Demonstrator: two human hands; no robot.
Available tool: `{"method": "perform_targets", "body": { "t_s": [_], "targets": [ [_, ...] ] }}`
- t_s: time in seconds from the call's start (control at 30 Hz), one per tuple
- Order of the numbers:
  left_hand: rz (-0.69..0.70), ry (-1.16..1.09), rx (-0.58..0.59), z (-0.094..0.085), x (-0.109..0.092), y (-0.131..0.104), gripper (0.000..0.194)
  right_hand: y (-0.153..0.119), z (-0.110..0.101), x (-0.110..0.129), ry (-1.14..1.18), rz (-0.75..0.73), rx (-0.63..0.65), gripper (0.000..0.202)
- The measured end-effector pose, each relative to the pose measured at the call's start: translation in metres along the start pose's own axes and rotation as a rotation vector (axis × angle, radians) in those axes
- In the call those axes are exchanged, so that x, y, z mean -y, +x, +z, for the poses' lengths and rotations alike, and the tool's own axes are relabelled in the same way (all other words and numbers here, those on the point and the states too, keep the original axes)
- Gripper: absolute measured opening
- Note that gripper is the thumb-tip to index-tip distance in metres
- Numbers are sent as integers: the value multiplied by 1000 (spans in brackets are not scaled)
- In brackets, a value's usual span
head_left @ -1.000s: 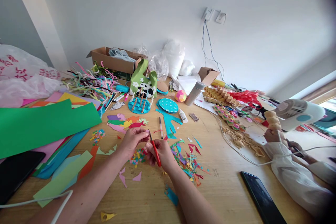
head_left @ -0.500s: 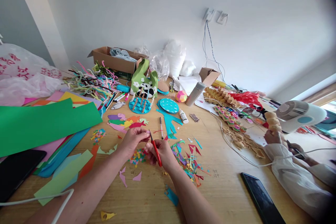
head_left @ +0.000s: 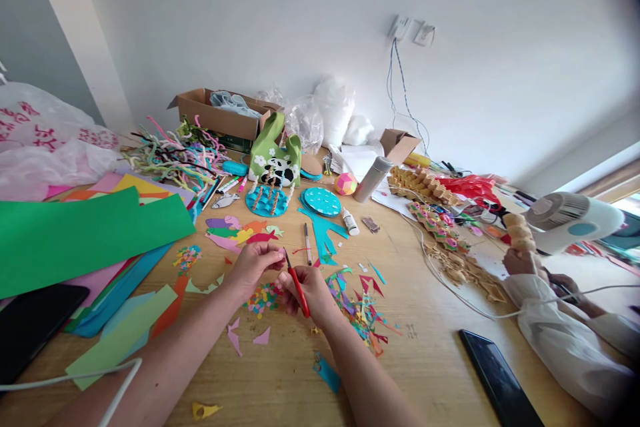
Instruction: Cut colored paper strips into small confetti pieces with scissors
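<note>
My right hand point(head_left: 306, 290) is closed on red-handled scissors point(head_left: 299, 290), whose dark blades point up and away toward my left fingertips. Just left of the blades, my left hand point(head_left: 257, 268) is pinched; a tiny bit of pinkish paper seems to show at its fingertips, too small to make out well. Beneath the hands lies a pile of small coloured paper dots point(head_left: 262, 300). Paper scraps point(head_left: 357, 310) in many colours are heaped to the right of my right hand. Beyond my hands are cut paper fish point(head_left: 240, 228) and a pen point(head_left: 307, 243).
Coloured paper sheets point(head_left: 90, 240) cover the left side. Blue decorated discs point(head_left: 323, 201), a panda bag point(head_left: 275, 157) and a grey flask point(head_left: 373, 180) stand farther back. At right are a phone point(head_left: 497, 377), a white cable point(head_left: 450, 293), a fan point(head_left: 575, 219) and another person's hands point(head_left: 523, 263).
My hands and the scissors stay in nearly the same place. At the right, the other person's hands have shifted slightly.
</note>
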State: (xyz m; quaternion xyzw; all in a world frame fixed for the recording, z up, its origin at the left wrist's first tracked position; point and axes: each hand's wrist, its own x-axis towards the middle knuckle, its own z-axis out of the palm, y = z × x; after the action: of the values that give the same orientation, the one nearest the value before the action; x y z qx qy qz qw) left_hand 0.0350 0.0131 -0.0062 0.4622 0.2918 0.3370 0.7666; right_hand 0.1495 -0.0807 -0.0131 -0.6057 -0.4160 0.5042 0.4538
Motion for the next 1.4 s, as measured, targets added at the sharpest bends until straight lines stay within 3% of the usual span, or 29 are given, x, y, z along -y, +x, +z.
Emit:
{"method": "perform_targets", "body": {
  "t_s": [1.4],
  "targets": [
    [-16,-2,57,-3,-2,0,11,-2,-1,5,56,14,46,47]
  ]
}}
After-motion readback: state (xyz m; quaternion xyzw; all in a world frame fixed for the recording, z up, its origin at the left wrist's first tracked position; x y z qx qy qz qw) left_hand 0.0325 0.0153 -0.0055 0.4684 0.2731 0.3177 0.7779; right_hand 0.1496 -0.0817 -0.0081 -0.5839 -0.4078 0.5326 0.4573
